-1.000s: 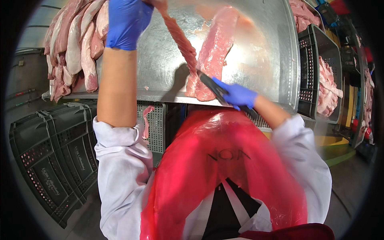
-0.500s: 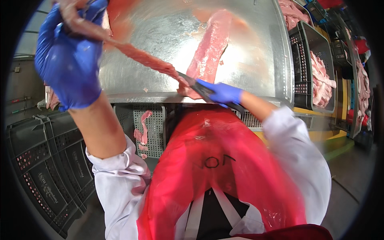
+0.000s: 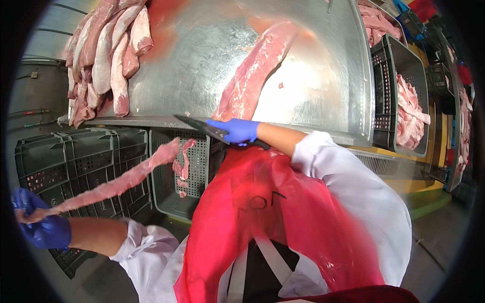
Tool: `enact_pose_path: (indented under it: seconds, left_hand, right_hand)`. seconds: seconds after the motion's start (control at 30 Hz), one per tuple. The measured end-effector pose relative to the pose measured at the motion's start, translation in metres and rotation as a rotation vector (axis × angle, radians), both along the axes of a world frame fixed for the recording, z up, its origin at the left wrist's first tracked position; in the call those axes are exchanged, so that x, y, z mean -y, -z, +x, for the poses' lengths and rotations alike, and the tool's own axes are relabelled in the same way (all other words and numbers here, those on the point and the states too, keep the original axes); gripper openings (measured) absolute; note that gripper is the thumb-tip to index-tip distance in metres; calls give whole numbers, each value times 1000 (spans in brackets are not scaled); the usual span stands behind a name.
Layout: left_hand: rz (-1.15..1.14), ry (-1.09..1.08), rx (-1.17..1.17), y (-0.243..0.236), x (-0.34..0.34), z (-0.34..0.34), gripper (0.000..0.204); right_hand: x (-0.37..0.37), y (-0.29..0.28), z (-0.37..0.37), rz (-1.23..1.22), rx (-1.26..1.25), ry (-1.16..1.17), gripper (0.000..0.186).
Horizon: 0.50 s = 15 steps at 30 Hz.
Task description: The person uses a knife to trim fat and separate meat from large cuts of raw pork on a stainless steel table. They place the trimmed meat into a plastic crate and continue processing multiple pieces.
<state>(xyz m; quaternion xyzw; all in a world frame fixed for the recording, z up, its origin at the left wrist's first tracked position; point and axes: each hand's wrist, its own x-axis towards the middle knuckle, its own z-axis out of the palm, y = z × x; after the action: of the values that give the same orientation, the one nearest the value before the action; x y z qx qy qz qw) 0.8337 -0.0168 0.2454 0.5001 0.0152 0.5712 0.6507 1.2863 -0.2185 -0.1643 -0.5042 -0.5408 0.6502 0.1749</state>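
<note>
At the far left, out over the crates, my left hand [image 3: 41, 219] in a blue glove is closed on one end of a long meat strip [image 3: 113, 188]. The strip's free end reaches toward the grey perforated crate [image 3: 203, 177] below the table edge. My right hand [image 3: 241, 132], also gloved in blue, grips a dark-handled knife [image 3: 197, 125]. Its blade points left along the table's front edge. Just beyond that hand, a long pink piece of meat [image 3: 255, 70] lies slanted on the metal table [image 3: 192, 65]. Small meat scraps [image 3: 183, 166] rest in the crate.
A pile of long meat pieces [image 3: 103, 55] lies on the table's left side. Closed-up dark crates [image 3: 81, 166] stand at the left. On the right, a black crate [image 3: 385, 91] holds pale trimmings [image 3: 410, 113]. Another meat-filled container [image 3: 376, 25] sits behind it.
My left hand has swung down and left off the table, carrying the strip, which is now free of the large piece. My right hand has moved left and slightly down with the knife.
</note>
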Motion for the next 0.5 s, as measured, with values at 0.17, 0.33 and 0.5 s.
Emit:
enact_pose_path:
  seconds: [0.17, 0.33, 0.5]
  left_hand:
    - [-82, -731, -830, 135, 28, 6, 16]
    - [-28, -597, -1447, 355, 9, 94, 53]
    - [575, -246, -1441, 413, 41, 446, 57]
  right_hand:
    - [76, 5, 128, 44, -99, 474, 82]
    - [112, 15, 231, 110, -12, 895, 81]
    - [135, 28, 279, 99, 12, 1147, 86]
